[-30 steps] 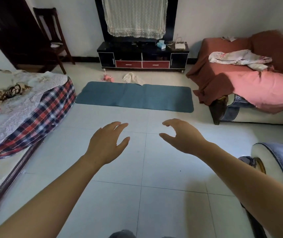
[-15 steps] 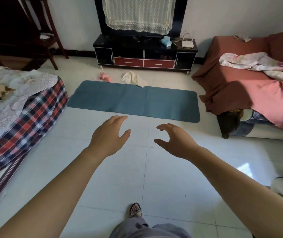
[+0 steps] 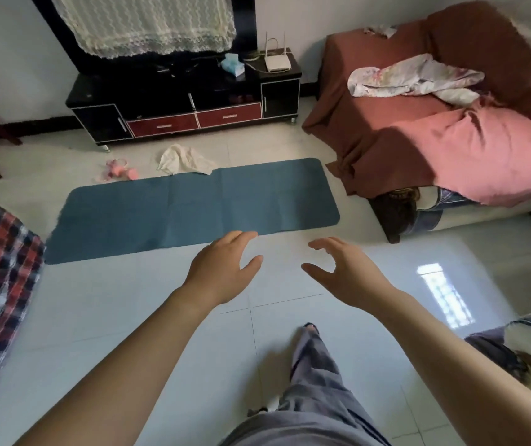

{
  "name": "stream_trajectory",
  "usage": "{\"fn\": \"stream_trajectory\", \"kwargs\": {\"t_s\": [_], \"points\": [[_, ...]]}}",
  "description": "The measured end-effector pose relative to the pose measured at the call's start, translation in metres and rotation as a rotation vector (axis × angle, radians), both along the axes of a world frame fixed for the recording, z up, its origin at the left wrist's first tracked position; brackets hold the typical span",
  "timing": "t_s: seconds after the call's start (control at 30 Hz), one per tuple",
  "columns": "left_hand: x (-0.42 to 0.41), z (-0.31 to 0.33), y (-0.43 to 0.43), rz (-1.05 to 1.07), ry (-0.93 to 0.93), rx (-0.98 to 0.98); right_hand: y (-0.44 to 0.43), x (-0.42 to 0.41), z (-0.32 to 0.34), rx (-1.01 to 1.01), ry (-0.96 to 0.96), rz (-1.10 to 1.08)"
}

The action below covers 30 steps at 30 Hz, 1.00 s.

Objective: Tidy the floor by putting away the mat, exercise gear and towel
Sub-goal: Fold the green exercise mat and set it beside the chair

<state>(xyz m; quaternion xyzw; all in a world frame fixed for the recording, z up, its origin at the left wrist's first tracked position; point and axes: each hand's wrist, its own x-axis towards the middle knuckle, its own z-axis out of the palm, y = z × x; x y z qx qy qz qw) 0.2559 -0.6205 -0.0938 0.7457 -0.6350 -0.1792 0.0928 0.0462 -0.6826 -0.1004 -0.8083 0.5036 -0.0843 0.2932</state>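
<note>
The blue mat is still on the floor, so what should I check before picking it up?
1. Both hands free: left hand and right hand are open and empty. Ok.
2. Blue mat lies flat with nothing on it. Ok.
3. Hands touching the mat: they hover short of its near edge. Not ok.
4. Floor between you and the mat is bare. Ok.
5. Towel and pink exercise gear still lie beyond the mat. Not ok.
6. A spot to store everything: cannot tell.

black TV cabinet (image 3: 180, 101), draped sofa (image 3: 451, 133), router (image 3: 276, 62)
</note>
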Motion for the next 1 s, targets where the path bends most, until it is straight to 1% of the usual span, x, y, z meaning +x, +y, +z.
{"fn": "stream_trajectory", "kwargs": {"t_s": [0.2, 0.3, 0.43, 0.53, 0.6, 0.7, 0.8, 0.9, 1.0], "points": [[0.025, -0.004, -0.128, 0.046, 0.033, 0.055, -0.132, 0.039, -0.003, 0.034, 0.004, 0.059], [0.046, -0.004, -0.177, 0.105, 0.053, 0.030, -0.195, 0.065, -0.002, 0.022, 0.039, 0.123], [0.092, -0.010, -0.211, 0.199, 0.061, 0.018, -0.254, 0.116, -0.005, 0.056, 0.045, 0.189], [0.139, -0.022, -0.229, 0.212, -0.002, 0.061, -0.281, 0.166, -0.015, 0.081, 0.061, 0.248], [0.173, -0.032, -0.247, 0.214, -0.004, 0.078, -0.298, 0.199, -0.022, 0.089, 0.065, 0.272], [0.217, -0.046, -0.284, 0.157, 0.030, 0.093, -0.323, 0.243, -0.032, 0.092, 0.090, 0.258], [0.259, -0.049, -0.322, 0.049, 0.031, 0.126, -0.347, 0.278, -0.032, 0.111, 0.102, 0.172], [0.297, -0.047, -0.357, -0.019, 0.003, 0.146, -0.364, 0.302, -0.029, 0.161, 0.119, 0.111], [0.323, -0.050, -0.395, -0.064, -0.015, 0.155, -0.387, 0.317, -0.031, 0.161, 0.133, 0.076]]}}
